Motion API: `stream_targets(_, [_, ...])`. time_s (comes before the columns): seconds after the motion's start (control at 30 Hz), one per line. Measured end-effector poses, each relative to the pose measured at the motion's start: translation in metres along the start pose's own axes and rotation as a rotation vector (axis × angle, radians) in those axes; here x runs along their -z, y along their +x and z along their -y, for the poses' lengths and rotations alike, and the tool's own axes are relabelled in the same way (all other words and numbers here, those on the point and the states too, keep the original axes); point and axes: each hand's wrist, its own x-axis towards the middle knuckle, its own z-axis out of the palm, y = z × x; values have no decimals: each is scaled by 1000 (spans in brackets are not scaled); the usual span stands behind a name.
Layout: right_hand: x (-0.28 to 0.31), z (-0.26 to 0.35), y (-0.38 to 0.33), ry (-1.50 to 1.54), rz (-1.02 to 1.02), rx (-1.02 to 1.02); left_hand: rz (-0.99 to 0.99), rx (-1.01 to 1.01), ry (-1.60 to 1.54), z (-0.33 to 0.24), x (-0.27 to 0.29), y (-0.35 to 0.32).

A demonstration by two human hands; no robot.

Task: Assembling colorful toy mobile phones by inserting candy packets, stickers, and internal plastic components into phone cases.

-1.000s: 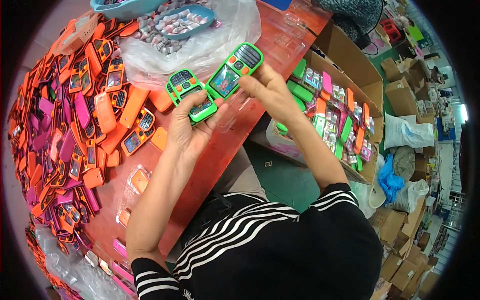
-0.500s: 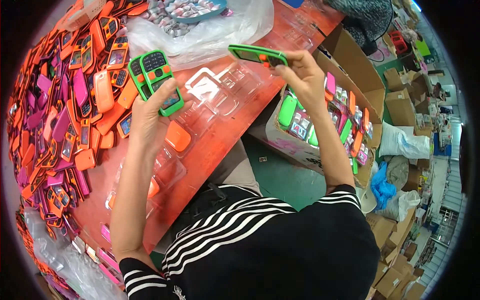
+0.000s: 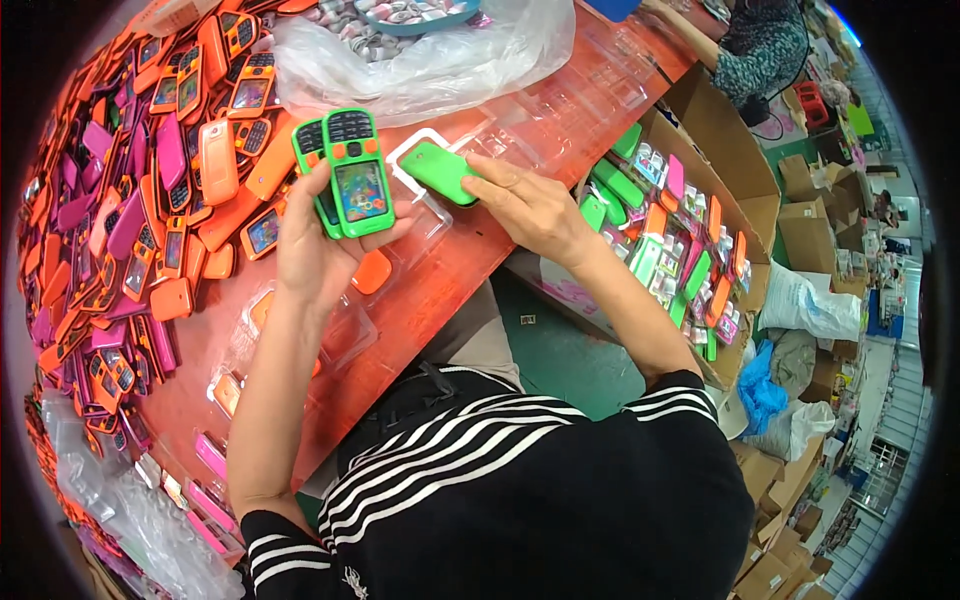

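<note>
My left hand [image 3: 305, 250] is closed around two green toy phones [image 3: 362, 190], fanned one over the other. Their black keypads, orange buttons and colourful screens face up. To its right, my right hand [image 3: 535, 212] grips another green toy phone [image 3: 432, 168] by its near end, plain back upward. This phone is above the clear plastic blister trays [image 3: 515, 125] on the red table [image 3: 440, 285]; whether it touches them I cannot tell. An orange toy phone [image 3: 371, 272] lies in the trays, just beyond my left wrist.
A large heap of orange and magenta toy phones [image 3: 217, 165] covers the table's left. A clear plastic bag [image 3: 420, 85] lies at the back. Right of the table stands a carton [image 3: 745, 185] holding colourful packed pieces. At the far right another person's patterned sleeve [image 3: 765, 55] shows.
My right hand has come left and down from over the carton's near side, turning its phone back side up. My left hand has shifted slightly right with its two phones.
</note>
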Motion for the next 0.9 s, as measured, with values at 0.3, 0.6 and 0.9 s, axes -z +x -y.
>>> stream_targets(0.3, [21,42,21,499,-134,-710,32,100,-159,31,-30,11])
stream_targets(0.6, [89,2,25,984,338,-981,-16,259,291,47,-55,12])
stream_targets(0.9, [64,-58,-23,-87,-146,-360,4,234,123,44,-48,28])
